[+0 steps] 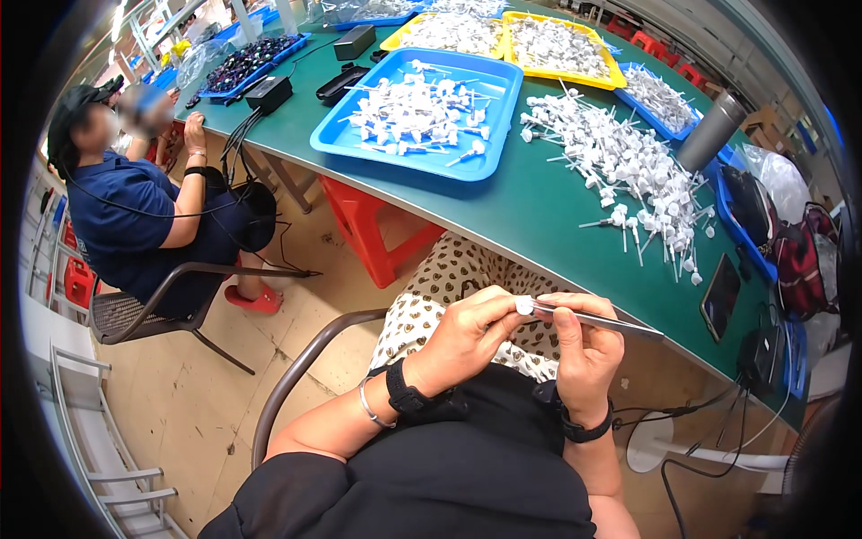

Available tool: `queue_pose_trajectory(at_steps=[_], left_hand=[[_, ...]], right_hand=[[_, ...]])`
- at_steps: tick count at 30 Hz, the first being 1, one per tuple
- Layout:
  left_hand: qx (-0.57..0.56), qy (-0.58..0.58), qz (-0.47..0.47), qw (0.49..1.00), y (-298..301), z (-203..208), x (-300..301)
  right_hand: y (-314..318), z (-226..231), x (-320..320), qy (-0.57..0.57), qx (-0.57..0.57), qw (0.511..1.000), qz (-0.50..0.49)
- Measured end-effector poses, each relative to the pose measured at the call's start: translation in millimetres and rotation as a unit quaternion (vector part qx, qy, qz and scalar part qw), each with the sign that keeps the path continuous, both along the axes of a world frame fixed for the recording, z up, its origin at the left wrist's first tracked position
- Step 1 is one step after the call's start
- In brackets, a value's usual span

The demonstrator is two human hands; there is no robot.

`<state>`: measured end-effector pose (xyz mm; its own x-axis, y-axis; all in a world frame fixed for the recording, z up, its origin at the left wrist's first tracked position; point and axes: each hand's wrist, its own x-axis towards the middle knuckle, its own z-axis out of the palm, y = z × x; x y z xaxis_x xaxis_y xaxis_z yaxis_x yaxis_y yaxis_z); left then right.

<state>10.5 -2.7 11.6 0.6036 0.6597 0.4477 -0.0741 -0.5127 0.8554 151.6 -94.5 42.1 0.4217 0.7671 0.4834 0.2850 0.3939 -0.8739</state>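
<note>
My left hand [463,340] pinches a small white plastic part [524,306] between thumb and fingertips, above my lap. Close beside it, my right hand [585,352] is closed around a slim metal tool [603,320], whose tip points left at the white part. Whether the tip touches the part is too small to tell. On the green table [575,256] just beyond lies a loose heap of white parts with thin stems [628,162]. A blue tray [409,162] farther left holds more of them.
Yellow trays [620,79] of white parts stand at the back. A grey cylinder [714,130], a phone [720,296] and bags [813,260] lie to the right. A red stool [364,229] is under the table. At left, a person [135,198] sits on a chair.
</note>
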Motion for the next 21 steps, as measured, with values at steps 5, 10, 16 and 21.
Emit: queue_pose_trajectory(at_steps=[5, 10, 16, 21], left_hand=[[0.003, 0.003, 0.001, 1.0, -0.4, -1.0, -0.1], [0.019, 0.0, 0.004, 1.0, 0.2, -3.7, 0.2], [0.023, -0.014, 0.002, 1.0, 0.9, -5.9, -0.2], [0.047, -0.014, 0.013, 0.999, 1.5, -5.5, -0.7]], right_hand=[[2.2, -0.7, -0.9, -0.001, -0.002, 1.0, -0.004], [1.8, -0.1, 0.8, -0.031, -0.013, 0.999, -0.006], [1.7, 1.2, -2.0, 0.016, -0.021, 1.0, 0.005], [1.7, 0.9, -3.5, 0.029, -0.014, 0.999, 0.0]])
